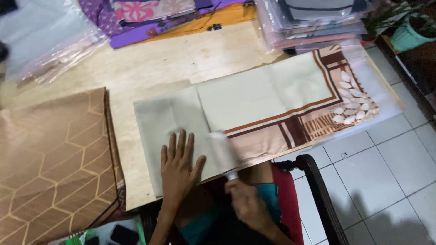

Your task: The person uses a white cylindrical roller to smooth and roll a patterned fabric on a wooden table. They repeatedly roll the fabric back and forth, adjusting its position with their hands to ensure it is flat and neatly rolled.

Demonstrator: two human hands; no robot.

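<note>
Cream cloth (254,97), folded flat with a brown border and leaf print at its far end, lay across the middle of the wooden table (150,63), its near edge at the table's rim. My left hand (178,164) rested on the cloth's near left part, open, fingers spread, palm down, grasping nothing. My right hand (245,202) was closed around the handle of a white roller (223,152), blurred, whose head lay on the cloth just right of the left hand. To roll well, I judged, the flat hand should pin the cloth taut while the roller ran in straight, overlapping passes away from it, so no crease was pressed in. Left of the cloth sat a tan fabric (54,159) with a hexagon pattern. Beyond lay clear plastic bags (45,36), purple and orange fabrics (154,18) and a stack of bagged cloths (313,22). A black chair arm (318,190) stood over the white tiled floor (390,163).
</note>
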